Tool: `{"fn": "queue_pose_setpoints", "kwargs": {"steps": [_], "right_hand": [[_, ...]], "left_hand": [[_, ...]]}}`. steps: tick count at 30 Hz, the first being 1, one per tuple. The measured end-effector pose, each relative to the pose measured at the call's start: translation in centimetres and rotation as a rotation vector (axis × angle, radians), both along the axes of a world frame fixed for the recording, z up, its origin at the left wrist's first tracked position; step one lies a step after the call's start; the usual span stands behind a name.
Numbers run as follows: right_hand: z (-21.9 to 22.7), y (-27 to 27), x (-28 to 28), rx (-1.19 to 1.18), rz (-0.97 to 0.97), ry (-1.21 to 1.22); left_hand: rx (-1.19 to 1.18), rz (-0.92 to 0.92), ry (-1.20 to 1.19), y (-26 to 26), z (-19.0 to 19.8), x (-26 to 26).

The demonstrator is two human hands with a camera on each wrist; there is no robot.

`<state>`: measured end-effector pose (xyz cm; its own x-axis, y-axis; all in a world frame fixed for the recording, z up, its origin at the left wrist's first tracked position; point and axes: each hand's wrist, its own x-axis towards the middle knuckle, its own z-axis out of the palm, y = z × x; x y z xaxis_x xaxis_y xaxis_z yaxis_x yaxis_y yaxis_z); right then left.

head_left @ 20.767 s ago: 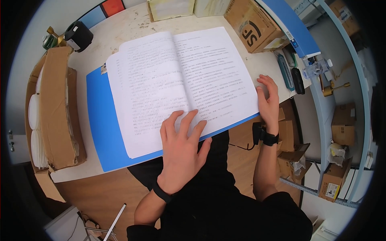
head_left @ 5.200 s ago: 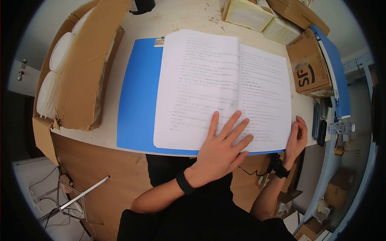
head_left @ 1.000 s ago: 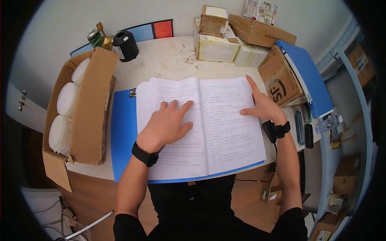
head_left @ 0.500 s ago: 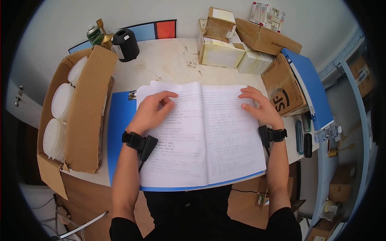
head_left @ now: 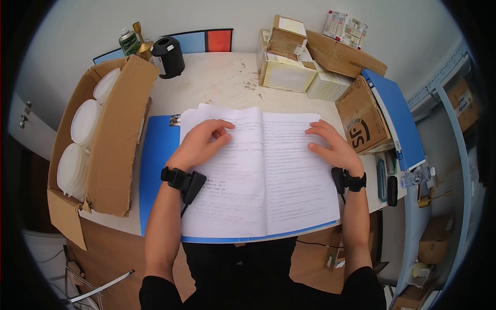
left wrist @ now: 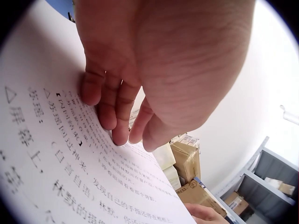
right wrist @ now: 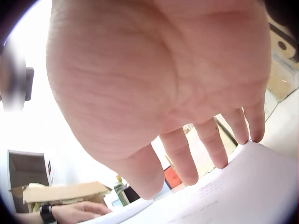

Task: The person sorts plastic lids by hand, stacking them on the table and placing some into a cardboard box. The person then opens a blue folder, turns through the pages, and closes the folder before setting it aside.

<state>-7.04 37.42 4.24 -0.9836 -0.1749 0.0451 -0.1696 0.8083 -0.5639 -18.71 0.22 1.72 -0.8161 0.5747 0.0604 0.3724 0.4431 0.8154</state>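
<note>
A stack of printed pages [head_left: 227, 206] lies spread on a blue clip folder [head_left: 155, 150], with a crease down the middle. On the upper part of the left page rests my left hand [head_left: 199, 142], its fingers loosely bent and its thumb near the index finger. The left wrist view has those fingertips [left wrist: 120, 136] right at the printed lines, with no sheet pinched between them. My right hand [head_left: 338, 147] lies over the upper right edge of the right page, fingers relaxed and spread. In the right wrist view its fingertips [right wrist: 220, 161] meet the paper near the edge.
Left of the folder stands an open cardboard box [head_left: 116, 144] with stacked white lids [head_left: 85, 121]. A black cylinder [head_left: 169, 58] is behind it. Several cartons [head_left: 289, 72] fill the back right, with an SF box [head_left: 361, 119] and a blue binder [head_left: 395, 119] closer.
Both hands have gone from the lower edge of the pages to their upper part. Over the last second my left hand has drawn its fingers in, and the right has settled at the edge.
</note>
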Motion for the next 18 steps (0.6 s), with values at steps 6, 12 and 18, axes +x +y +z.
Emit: {"fn": "queue_pose_setpoints", "kwargs": {"steps": [6,12,18], "right_hand": [[4.1,-6.5,6.9,0.191,0.104,-0.043],[0.7,-12.1,12.1,0.142,-0.022,-0.054],[-3.3,-14.6,12.1,0.121,-0.281,0.199]], "left_hand": [[0.004,-0.022,0.001,-0.2,-0.2,-0.2],[-0.001,-0.005,-0.047,-0.1,-0.1,-0.1],[0.0,0.016,-0.059,-0.1,-0.2,-0.1]]}}
